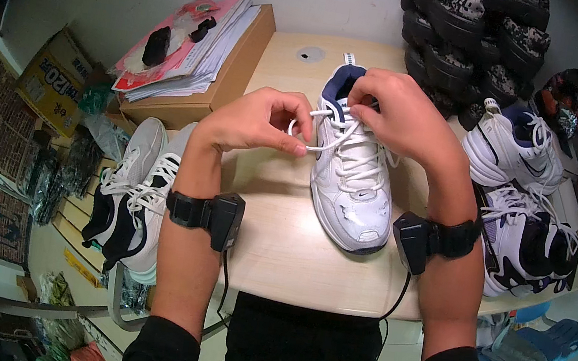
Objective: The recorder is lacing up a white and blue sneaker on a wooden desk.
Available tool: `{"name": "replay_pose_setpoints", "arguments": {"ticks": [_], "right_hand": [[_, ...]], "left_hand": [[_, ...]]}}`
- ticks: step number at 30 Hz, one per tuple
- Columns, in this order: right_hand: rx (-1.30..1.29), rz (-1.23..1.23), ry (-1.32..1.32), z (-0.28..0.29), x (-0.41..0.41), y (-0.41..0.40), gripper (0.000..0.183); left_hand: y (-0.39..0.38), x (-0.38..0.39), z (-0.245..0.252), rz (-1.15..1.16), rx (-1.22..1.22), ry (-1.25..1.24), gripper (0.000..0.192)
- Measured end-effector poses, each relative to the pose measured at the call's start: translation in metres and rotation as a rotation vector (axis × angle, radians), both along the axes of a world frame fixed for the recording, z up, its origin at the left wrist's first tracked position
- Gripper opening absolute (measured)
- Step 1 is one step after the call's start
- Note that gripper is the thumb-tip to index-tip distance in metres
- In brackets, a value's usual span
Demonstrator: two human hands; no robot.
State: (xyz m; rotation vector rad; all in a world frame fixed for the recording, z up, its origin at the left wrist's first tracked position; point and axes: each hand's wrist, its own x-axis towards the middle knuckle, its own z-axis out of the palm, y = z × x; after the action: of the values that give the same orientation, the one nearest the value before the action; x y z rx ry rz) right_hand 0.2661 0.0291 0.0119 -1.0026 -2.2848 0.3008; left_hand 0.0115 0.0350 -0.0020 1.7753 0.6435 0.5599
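A white Nike sneaker (350,208) with a navy lining stands on the table before me, its toe pointing toward me. White laces (361,160) run crisscross over its tongue. At the shoe's left side, my left hand (266,122) pinches a loop of the white shoelace (334,145) between thumb and fingers. My right hand (398,115) is over the collar and upper eyelets, thumb and forefinger closed on the lace near the tongue's top. The right hand hides part of the collar. Both forearms wear black straps with small cabled boxes.
A cardboard box (245,58) bearing stacked papers (206,58) stands at the back left. Grey-white sneakers (145,199) are at the left edge. To the right are another white sneaker (515,148) and white-and-black sneakers (519,240). Black shoes (450,59) are piled against the wall.
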Motion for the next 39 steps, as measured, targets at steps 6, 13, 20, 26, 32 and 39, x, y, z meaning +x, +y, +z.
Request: {"name": "replay_pose_setpoints", "arguments": {"ticks": [6, 13, 20, 26, 32, 39], "right_hand": [[-0.082, -0.008, 0.051, 0.002, 0.002, 0.001, 0.011], [-0.122, 0.029, 0.073, -0.003, 0.006, 0.006, 0.014], [-0.262, 0.004, 0.15, 0.002, 0.006, 0.003, 0.014], [-0.32, -0.049, 0.159, 0.006, 0.006, 0.002, 0.015], [-0.289, -0.043, 0.108, 0.006, 0.007, 0.002, 0.015], [-0.28, -0.041, 0.085, 0.007, 0.005, 0.002, 0.016]], "left_hand": [[-0.009, -0.003, 0.013, 0.108, -0.02, 0.017, 0.017], [-0.009, -0.003, 0.019, 0.284, 0.085, 0.121, 0.007], [0.003, 0.013, -0.006, 0.292, 0.065, -0.389, 0.029], [0.009, 0.018, -0.017, 0.086, -0.153, -0.593, 0.036], [0.004, 0.016, -0.01, 0.262, -0.043, -0.181, 0.034], [0.006, 0.013, -0.015, 0.24, -0.032, -0.22, 0.025]]}}
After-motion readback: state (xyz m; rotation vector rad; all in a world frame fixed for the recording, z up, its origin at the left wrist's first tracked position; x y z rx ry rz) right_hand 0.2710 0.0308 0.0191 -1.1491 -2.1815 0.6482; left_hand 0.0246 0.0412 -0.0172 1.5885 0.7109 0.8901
